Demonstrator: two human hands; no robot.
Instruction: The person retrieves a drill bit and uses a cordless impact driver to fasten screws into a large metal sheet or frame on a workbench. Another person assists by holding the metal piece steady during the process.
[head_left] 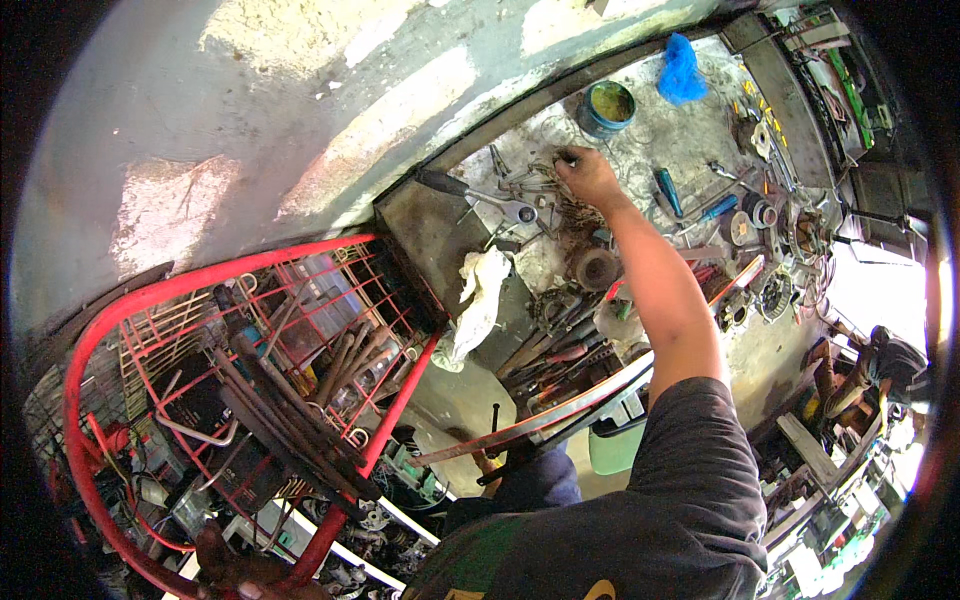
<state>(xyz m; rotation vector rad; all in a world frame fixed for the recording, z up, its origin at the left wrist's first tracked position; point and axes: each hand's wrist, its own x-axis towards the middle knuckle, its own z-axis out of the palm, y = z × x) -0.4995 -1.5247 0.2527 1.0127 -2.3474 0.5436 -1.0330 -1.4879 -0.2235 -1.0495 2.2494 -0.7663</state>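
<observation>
Over the cluttered workbench (640, 150), my right hand (590, 178) has its fingers curled together. A small dark piece shows at its fingertips, too small to name. Beside that hand lie thin metal parts (530, 182) and a ratchet-like tool (480, 197) with a dark handle. Just beyond stands a blue tub (607, 108) with yellowish contents. In shadow at the lower left, my left hand (238, 568) is wrapped over the red tube frame (85, 400) of a wire rack; its fingers show only partly.
Dark hoses (280, 410) and metal rods fill the rack. A white rag (480, 305) hangs at the bench corner. Blue-handled tools (668, 190), a blue plastic bag (682, 72) and round metal parts (594, 268) lie on the bench. A person (880, 365) is at the far right.
</observation>
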